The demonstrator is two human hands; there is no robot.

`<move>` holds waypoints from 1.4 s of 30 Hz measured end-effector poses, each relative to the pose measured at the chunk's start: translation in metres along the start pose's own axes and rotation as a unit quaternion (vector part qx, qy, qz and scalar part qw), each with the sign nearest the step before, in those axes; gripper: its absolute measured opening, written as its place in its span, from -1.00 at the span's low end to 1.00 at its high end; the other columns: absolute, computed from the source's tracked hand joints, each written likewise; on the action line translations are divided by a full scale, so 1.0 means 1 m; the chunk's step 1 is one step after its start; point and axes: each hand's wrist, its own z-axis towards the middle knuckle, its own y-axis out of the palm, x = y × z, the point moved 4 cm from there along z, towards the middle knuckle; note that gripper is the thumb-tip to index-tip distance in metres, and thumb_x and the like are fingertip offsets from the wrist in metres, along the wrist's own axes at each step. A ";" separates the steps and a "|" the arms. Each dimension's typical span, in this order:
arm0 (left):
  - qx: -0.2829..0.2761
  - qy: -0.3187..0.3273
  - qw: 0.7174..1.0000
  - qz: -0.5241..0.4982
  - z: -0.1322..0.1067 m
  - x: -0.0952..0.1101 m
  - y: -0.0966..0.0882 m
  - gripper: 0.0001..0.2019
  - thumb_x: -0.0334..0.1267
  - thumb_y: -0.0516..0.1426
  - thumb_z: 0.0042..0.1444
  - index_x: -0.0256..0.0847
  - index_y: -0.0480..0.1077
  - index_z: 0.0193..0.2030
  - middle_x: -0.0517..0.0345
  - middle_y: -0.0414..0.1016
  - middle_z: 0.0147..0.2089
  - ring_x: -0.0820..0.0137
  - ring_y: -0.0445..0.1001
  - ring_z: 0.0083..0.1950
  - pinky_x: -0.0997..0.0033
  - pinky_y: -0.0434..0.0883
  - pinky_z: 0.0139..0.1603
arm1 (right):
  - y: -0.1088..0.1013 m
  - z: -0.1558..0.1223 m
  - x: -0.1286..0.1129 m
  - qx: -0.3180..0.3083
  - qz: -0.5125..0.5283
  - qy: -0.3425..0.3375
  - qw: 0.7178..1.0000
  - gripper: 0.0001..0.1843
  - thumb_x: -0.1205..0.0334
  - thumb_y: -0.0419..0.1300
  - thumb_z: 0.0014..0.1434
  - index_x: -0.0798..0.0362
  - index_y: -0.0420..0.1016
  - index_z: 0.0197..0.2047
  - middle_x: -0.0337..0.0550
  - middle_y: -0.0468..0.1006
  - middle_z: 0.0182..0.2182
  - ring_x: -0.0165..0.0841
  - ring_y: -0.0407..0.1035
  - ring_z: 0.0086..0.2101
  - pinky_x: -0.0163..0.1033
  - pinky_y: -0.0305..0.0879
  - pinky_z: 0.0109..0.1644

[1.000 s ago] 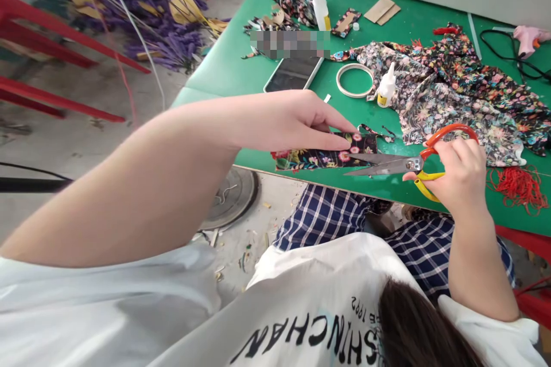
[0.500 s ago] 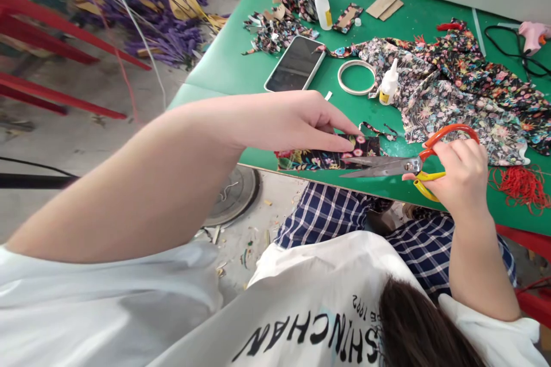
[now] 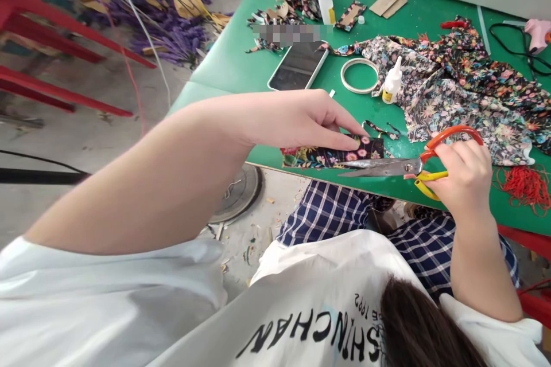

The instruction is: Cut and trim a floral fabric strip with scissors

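My left hand is closed on a strip of dark floral fabric near the table's front edge, thumb and fingers pressed at its upper side. Red and pink flowers show on the strip, and part of it lies hidden under the hand. My right hand grips a pair of scissors with one orange and one yellow handle. Their blades point left along the strip's lower edge, only slightly apart. A thin twisted fabric scrap lies just beyond the strip.
On the green table are a phone, a tape roll, glue bottles, a large floral cloth, cardboard pieces and red threads. A pink glue gun sits far right. Red stools stand left.
The scissor blades have come closer together along the strip. Both hands keep nearly the same places, and the whole view has shifted slightly.
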 end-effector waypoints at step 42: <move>-0.117 0.018 0.993 0.002 -0.001 0.018 0.014 -0.64 -0.23 0.07 0.20 -0.43 0.46 0.02 0.37 0.25 -0.62 0.73 0.06 -0.67 0.66 -0.02 -0.63 | -0.004 0.002 0.000 0.011 0.017 -0.019 1.000 -0.42 -0.30 0.01 0.15 0.12 0.41 -0.28 -0.10 0.36 -0.48 -0.26 0.22 -0.38 -0.17 0.16 -0.27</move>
